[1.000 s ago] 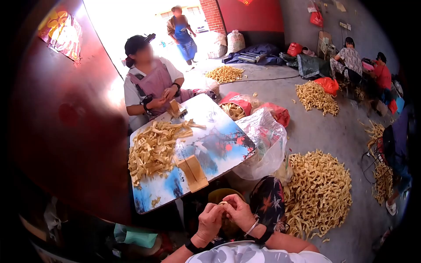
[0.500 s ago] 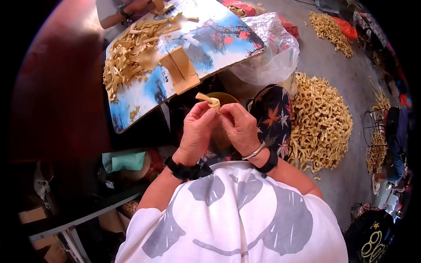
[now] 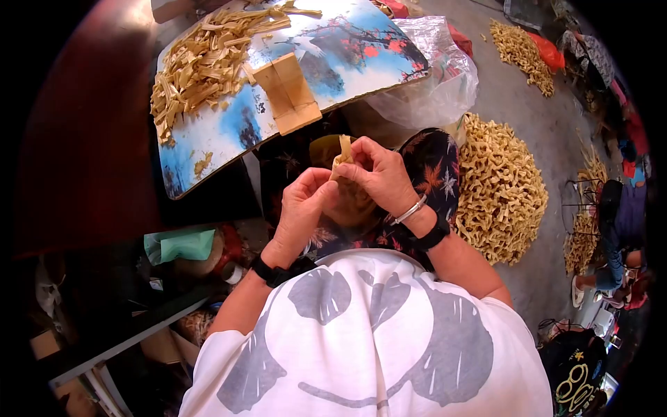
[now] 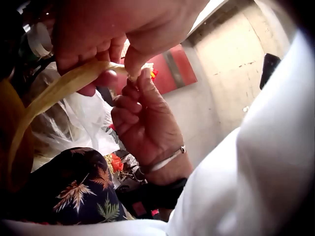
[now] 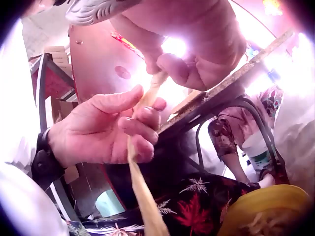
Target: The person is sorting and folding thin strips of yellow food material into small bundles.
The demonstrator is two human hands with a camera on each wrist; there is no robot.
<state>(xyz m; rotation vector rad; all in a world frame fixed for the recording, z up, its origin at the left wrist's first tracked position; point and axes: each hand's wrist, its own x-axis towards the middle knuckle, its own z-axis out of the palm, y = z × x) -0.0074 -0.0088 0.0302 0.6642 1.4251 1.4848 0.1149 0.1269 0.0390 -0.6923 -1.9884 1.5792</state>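
Over the lap, both hands work on one pale yellow flat strip (image 3: 344, 144). My right hand (image 3: 382, 179), with a bracelet on its wrist, pinches its upper part between thumb and fingers, and a short end sticks up past them. Just below and to the left, my left hand (image 3: 303, 205) holds the strip with curled fingers. In the left wrist view a long tail of the strip (image 4: 49, 96) trails down from the left hand. The right wrist view shows the strip (image 5: 143, 196) running through the left fingers up to the right fingertips.
Ahead, a painted table (image 3: 306, 48) bears a heap of loose strips (image 3: 201, 62) and a wooden block (image 3: 285, 94). A yellow bowl (image 5: 275, 196) sits by the lap. At right on the floor lies a large pile of knotted pieces (image 3: 500, 191), with a clear plastic bag (image 3: 438, 83) behind it.
The head view has tilted down from the room to the lap. The strip's end, which pointed up-left by the left fingers, now stands upright at the right fingers; the left hand sits slightly lower.
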